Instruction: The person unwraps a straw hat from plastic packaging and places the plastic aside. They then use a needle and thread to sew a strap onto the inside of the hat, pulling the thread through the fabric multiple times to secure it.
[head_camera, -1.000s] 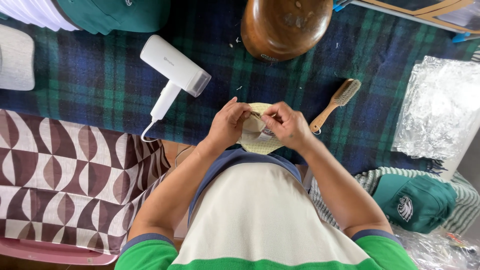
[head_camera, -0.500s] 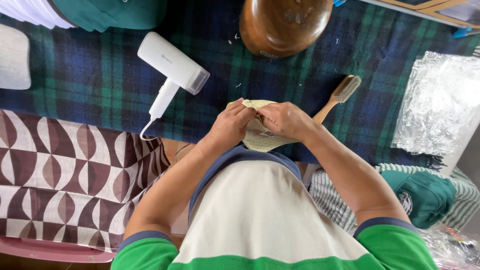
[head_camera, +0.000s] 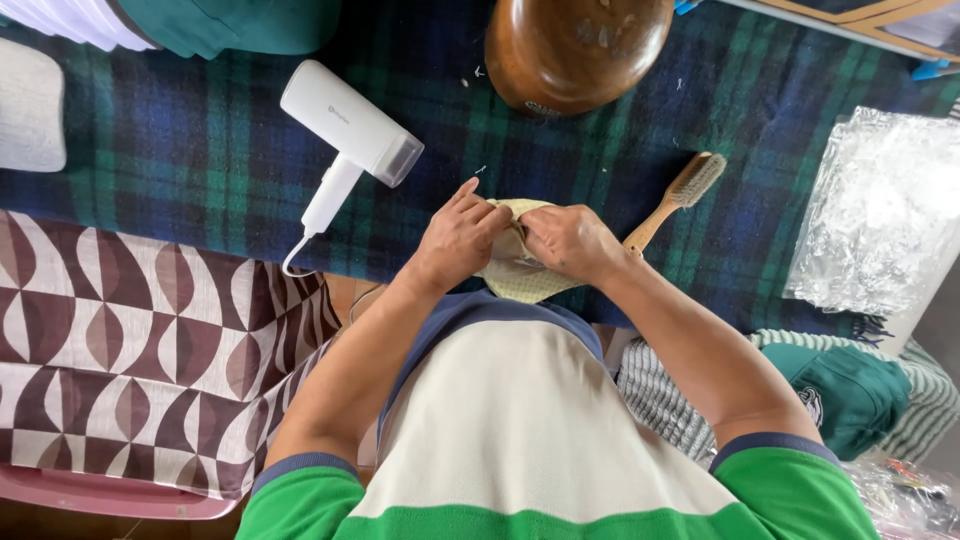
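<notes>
Pinching a yellow cloth (head_camera: 520, 280) between them, the left hand (head_camera: 462, 238) and right hand (head_camera: 568, 240) worked at the blanket's (head_camera: 150, 190) near edge. A brush (head_camera: 676, 198) lay just right, a white dryer (head_camera: 345, 140) to the left, a brown bowl (head_camera: 575, 45) at the far edge.

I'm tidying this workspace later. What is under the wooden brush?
The wooden brush lies directly on the blue-green plaid blanket. Its handle end disappears behind the right hand, which holds a pale yellow cloth. What lies beneath the blanket is hidden.
</notes>
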